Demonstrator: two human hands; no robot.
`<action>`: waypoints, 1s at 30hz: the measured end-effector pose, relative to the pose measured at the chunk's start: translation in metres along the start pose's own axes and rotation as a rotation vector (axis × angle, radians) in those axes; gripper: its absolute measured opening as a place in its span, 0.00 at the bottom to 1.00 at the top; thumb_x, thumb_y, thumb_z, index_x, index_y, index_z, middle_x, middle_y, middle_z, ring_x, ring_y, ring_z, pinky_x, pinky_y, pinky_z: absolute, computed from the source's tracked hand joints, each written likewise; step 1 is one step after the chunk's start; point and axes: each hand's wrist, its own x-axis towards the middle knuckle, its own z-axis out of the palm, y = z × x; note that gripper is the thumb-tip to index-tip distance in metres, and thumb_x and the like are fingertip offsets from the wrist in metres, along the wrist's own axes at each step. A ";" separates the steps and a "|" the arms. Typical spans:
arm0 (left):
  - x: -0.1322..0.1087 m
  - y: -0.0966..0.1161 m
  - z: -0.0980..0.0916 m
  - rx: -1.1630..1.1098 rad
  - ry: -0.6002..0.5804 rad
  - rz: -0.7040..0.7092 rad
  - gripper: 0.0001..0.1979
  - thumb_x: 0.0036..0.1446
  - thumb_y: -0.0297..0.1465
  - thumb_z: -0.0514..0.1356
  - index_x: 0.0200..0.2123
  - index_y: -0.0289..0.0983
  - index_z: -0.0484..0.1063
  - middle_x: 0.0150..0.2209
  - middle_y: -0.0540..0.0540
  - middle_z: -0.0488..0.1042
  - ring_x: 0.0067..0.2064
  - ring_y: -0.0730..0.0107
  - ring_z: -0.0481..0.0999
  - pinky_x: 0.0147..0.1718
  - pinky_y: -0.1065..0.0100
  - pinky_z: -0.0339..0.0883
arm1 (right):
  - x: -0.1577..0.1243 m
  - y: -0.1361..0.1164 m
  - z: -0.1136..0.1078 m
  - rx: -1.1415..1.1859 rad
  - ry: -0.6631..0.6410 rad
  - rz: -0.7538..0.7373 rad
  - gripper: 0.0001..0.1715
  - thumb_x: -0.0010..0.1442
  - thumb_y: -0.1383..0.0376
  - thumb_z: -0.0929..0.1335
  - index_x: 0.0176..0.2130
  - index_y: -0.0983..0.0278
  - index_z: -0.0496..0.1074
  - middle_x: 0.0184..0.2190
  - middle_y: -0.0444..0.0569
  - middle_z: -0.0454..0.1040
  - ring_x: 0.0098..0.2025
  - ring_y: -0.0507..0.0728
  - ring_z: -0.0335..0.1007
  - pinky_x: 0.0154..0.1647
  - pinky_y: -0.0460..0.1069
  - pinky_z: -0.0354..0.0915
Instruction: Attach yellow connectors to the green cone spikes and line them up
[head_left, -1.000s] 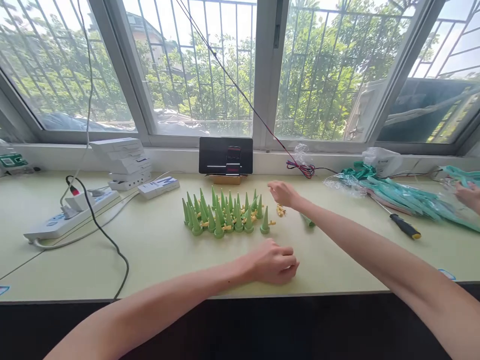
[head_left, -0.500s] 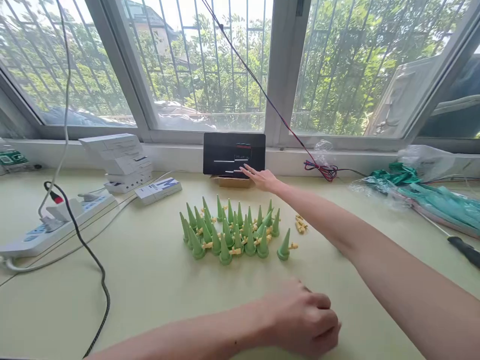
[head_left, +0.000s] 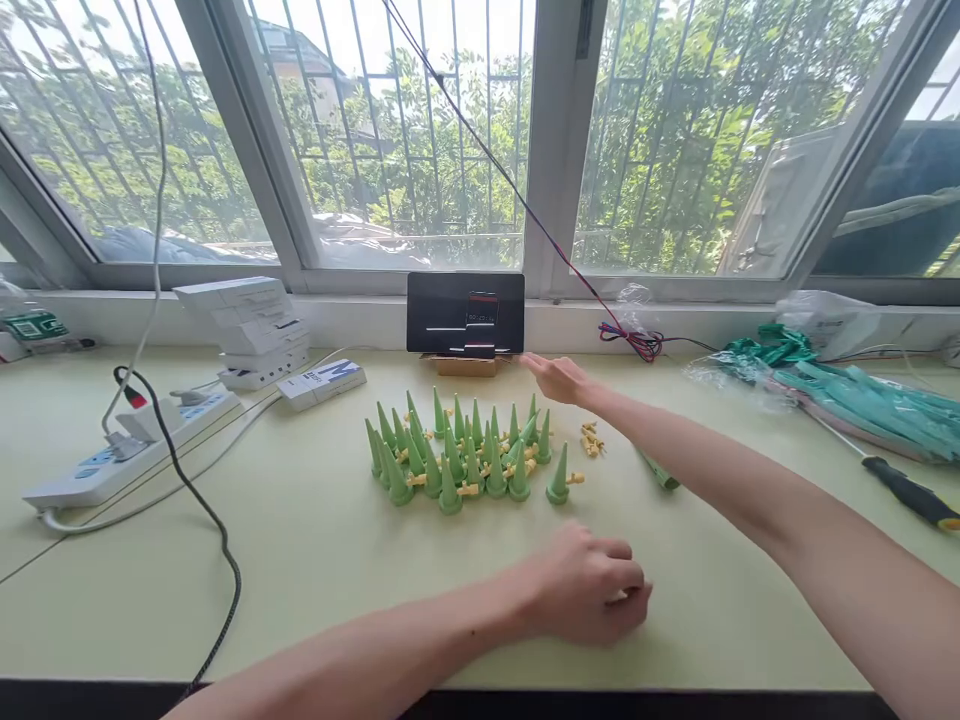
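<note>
My right hand reaches across the table, fingers stretched out and holding nothing, just right of the lower corner of a black tablet. The tablet leans against the sill behind a small brown cardboard piece. Low over the near table is my left hand, fingers curled in; I see nothing in them, though the palm is hidden. Between the hands stand several green cones, many with small yellow pieces at their sides. One separate cone stands to the right, also with a yellow piece.
Loose yellow pieces lie right of the cones. A green item is partly hidden under my right forearm. Left are a power strip, cables and white boxes. At right lie green plastic strips and a screwdriver.
My right hand has drawn back from the tablet's screen, down and to the right. My left hand stays curled. The view has shifted slightly, showing the table's front edge.
</note>
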 end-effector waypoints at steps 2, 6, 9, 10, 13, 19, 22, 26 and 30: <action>0.001 0.001 -0.002 -0.020 0.032 -0.021 0.16 0.53 0.28 0.55 0.15 0.36 0.60 0.15 0.52 0.59 0.16 0.80 0.52 0.15 0.70 0.44 | -0.017 0.003 -0.002 0.016 -0.045 0.029 0.24 0.63 0.74 0.55 0.55 0.67 0.64 0.53 0.61 0.71 0.38 0.60 0.75 0.36 0.51 0.62; 0.002 0.001 -0.004 -0.013 0.044 -0.062 0.15 0.54 0.27 0.55 0.15 0.36 0.62 0.16 0.52 0.62 0.17 0.80 0.56 0.18 0.71 0.48 | -0.046 0.012 -0.009 0.050 -0.117 0.154 0.16 0.64 0.71 0.57 0.46 0.67 0.70 0.40 0.58 0.76 0.38 0.60 0.74 0.36 0.49 0.60; 0.003 -0.001 -0.004 0.024 0.013 -0.089 0.16 0.55 0.28 0.55 0.15 0.36 0.63 0.17 0.51 0.63 0.18 0.79 0.58 0.20 0.70 0.50 | -0.068 0.019 -0.017 0.146 -0.166 0.350 0.14 0.63 0.69 0.60 0.41 0.65 0.73 0.39 0.57 0.77 0.38 0.59 0.73 0.35 0.48 0.59; 0.004 -0.001 -0.005 0.038 -0.003 -0.119 0.16 0.55 0.28 0.55 0.16 0.36 0.64 0.18 0.51 0.64 0.19 0.78 0.59 0.21 0.70 0.52 | -0.076 0.019 -0.019 0.187 -0.176 0.396 0.13 0.62 0.68 0.61 0.40 0.64 0.74 0.39 0.56 0.77 0.39 0.59 0.73 0.34 0.47 0.58; 0.007 -0.003 -0.007 0.053 -0.027 -0.250 0.13 0.57 0.28 0.54 0.20 0.36 0.67 0.22 0.50 0.68 0.22 0.76 0.63 0.24 0.70 0.54 | -0.102 0.014 -0.028 0.297 -0.147 0.441 0.12 0.61 0.66 0.62 0.38 0.63 0.74 0.38 0.52 0.78 0.40 0.57 0.71 0.32 0.46 0.57; 0.009 -0.009 -0.010 0.101 0.013 -0.457 0.09 0.56 0.26 0.53 0.31 0.36 0.74 0.32 0.44 0.74 0.31 0.69 0.72 0.30 0.69 0.60 | -0.145 -0.013 -0.050 0.360 -0.005 0.507 0.12 0.63 0.65 0.61 0.39 0.63 0.73 0.35 0.51 0.77 0.35 0.54 0.69 0.31 0.46 0.55; 0.008 -0.013 -0.010 0.131 0.014 -0.526 0.10 0.55 0.26 0.53 0.32 0.36 0.74 0.33 0.43 0.75 0.33 0.66 0.74 0.32 0.68 0.61 | -0.158 -0.019 -0.055 0.393 0.093 0.572 0.11 0.62 0.67 0.61 0.39 0.64 0.72 0.35 0.52 0.75 0.35 0.55 0.69 0.32 0.47 0.56; 0.008 -0.018 -0.013 0.171 0.007 -0.604 0.10 0.56 0.27 0.53 0.34 0.36 0.75 0.35 0.43 0.76 0.35 0.64 0.74 0.34 0.67 0.63 | -0.183 -0.018 -0.046 0.442 0.332 0.636 0.12 0.63 0.67 0.60 0.43 0.66 0.70 0.36 0.53 0.72 0.36 0.55 0.67 0.36 0.48 0.60; 0.007 -0.020 -0.014 0.180 0.029 -0.678 0.10 0.56 0.28 0.53 0.37 0.35 0.75 0.39 0.42 0.76 0.38 0.63 0.75 0.36 0.66 0.65 | -0.213 -0.021 -0.031 0.430 0.632 0.659 0.14 0.65 0.65 0.57 0.45 0.66 0.67 0.36 0.54 0.69 0.40 0.59 0.65 0.42 0.51 0.62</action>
